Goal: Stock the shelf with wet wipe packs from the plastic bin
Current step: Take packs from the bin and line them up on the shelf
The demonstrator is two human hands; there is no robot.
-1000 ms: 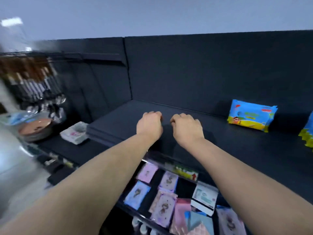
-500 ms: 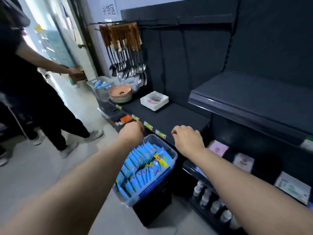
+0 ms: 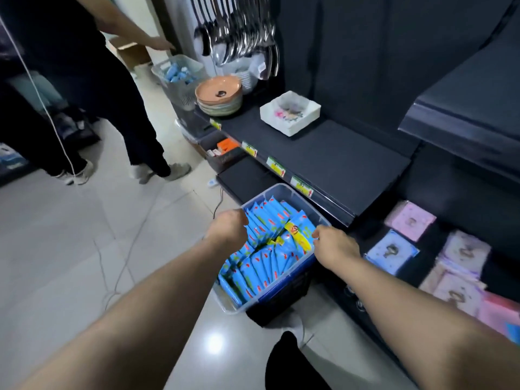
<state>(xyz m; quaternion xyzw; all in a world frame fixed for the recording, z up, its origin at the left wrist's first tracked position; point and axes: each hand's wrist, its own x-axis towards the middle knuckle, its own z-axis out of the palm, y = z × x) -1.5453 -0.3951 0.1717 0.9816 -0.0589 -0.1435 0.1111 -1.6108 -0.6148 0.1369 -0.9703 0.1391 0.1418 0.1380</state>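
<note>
Hovering both hands over plastic bin point(image 3: 283, 188) full of blue wet wipe packs point(image 3: 263, 258). Packs stand on edge in rows, one w/ yellow edge lying across top. Bin sits atop black crate point(image 3: 277, 306), just in front of dark shelf point(image 3: 332, 161). L hand point(image 3: 229, 229) above bin's left rim, fingers curled under (grip hidden, can't tell if holding anything). R hand point(image 3: 334, 246) at right rim, fingertips by yellow-edged pack; contact unclear. White box point(image 3: 289, 123) and plates point(image 3: 219, 98) on shelf.
</note>
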